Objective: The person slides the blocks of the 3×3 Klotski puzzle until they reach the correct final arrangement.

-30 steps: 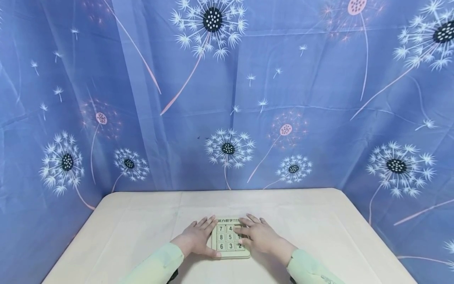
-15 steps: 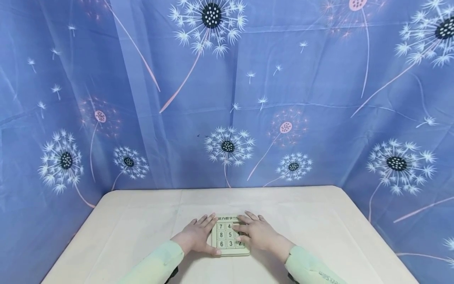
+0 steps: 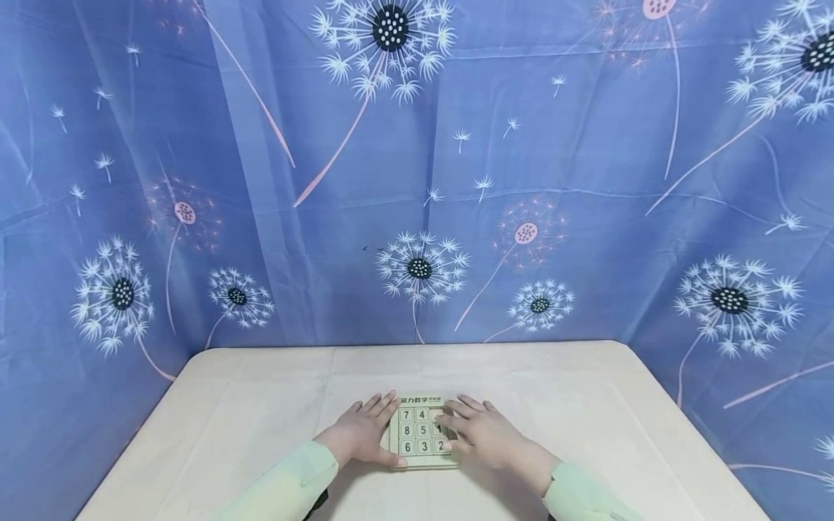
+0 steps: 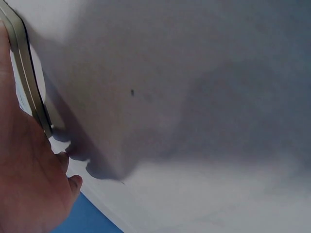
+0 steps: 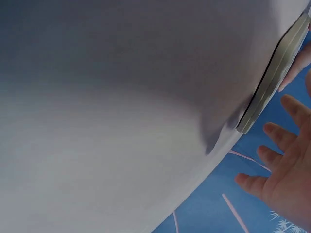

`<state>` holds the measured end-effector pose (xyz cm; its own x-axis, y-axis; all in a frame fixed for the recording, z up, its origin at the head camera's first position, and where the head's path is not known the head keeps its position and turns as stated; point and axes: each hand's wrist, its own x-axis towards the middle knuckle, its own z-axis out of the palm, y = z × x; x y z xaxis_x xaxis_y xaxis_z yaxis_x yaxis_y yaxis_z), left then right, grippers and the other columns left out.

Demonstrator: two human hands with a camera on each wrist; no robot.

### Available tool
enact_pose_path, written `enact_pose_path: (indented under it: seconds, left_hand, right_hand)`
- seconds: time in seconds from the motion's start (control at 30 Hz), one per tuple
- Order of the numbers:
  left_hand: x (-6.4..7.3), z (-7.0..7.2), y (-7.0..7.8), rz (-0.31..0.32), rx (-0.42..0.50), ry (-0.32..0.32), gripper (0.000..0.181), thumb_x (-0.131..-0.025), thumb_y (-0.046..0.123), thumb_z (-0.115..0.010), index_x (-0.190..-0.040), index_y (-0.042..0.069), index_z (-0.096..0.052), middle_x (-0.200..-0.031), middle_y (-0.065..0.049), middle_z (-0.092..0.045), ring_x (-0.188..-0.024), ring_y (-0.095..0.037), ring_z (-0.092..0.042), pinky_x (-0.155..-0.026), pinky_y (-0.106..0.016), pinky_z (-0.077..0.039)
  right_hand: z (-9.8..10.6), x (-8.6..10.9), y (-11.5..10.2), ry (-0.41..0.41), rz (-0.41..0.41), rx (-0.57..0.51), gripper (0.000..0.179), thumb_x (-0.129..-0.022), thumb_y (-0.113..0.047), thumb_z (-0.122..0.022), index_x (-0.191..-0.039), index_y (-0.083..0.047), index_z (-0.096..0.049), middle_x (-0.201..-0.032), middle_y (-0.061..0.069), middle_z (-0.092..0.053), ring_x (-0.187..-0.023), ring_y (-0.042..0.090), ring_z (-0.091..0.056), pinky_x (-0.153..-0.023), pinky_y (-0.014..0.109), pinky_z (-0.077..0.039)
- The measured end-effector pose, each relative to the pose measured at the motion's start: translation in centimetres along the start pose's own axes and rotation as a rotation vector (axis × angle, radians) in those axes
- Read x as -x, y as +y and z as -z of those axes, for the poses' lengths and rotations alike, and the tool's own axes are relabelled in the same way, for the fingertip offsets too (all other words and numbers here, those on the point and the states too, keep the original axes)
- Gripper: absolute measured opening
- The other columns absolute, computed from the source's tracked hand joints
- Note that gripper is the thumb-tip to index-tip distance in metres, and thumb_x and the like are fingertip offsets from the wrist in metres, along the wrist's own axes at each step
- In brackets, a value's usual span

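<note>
cloth backdrop point(image 3: 391, 174) (creased), smooth plastic-looking puzzle point(image 3: 423, 430)

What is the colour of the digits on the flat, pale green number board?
The printed digits are black, best seen in the head view.

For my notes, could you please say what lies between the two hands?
The number puzzle lies between the left hand and right hand, seen in the head view.

Your left forearm point(image 3: 287, 477) and right forearm point(image 3: 589, 493) reach in from the near side, angled inward. Your left hand point(image 3: 360, 434) lies palm down, fingers point(image 3: 384, 406) extended far and right, thumb stretched well apart toward the right. Opposite, your right hand point(image 3: 487, 435) faces left, its grip loose, fingers spread and slightly bent.
</note>
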<state>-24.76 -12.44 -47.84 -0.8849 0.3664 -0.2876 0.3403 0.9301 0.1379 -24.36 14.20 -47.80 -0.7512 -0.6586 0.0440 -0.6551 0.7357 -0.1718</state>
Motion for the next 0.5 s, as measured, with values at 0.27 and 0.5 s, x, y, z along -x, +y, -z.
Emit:
enact_pose_path:
  seconds: [0.27, 0.5]
  left_hand:
    - [-0.1, -0.1, -0.1, -0.002, 0.001, 0.003, 0.114, -0.078, 0.074, -0.072, -0.163, 0.012, -0.028, -0.173, -0.002, -0.023, -0.160, -0.028, -0.026, -0.130, -0.051, -0.028]
    - [-0.2, -0.3, -0.1, -0.001, -0.009, 0.008, 0.114, -0.078, 0.075, -0.072, -0.162, 0.013, -0.028, -0.173, -0.002, -0.024, -0.159, -0.027, -0.027, -0.130, -0.051, -0.029]
  right_hand:
    - [0.0, 1.8, -0.4, -0.030, -0.048, -0.037, 0.060, -0.100, -0.054, -0.055, -0.149, -0.019, -0.055, -0.158, 0.016, -0.049, -0.148, 0.047, -0.040, -0.113, 0.078, -0.035]
    - [-0.1, 2.4, -0.9, -0.033, -0.047, -0.045, 0.062, -0.098, -0.058, -0.055, -0.147, -0.019, -0.057, -0.157, 0.016, -0.050, -0.147, 0.048, -0.041, -0.112, 0.079, -0.035]
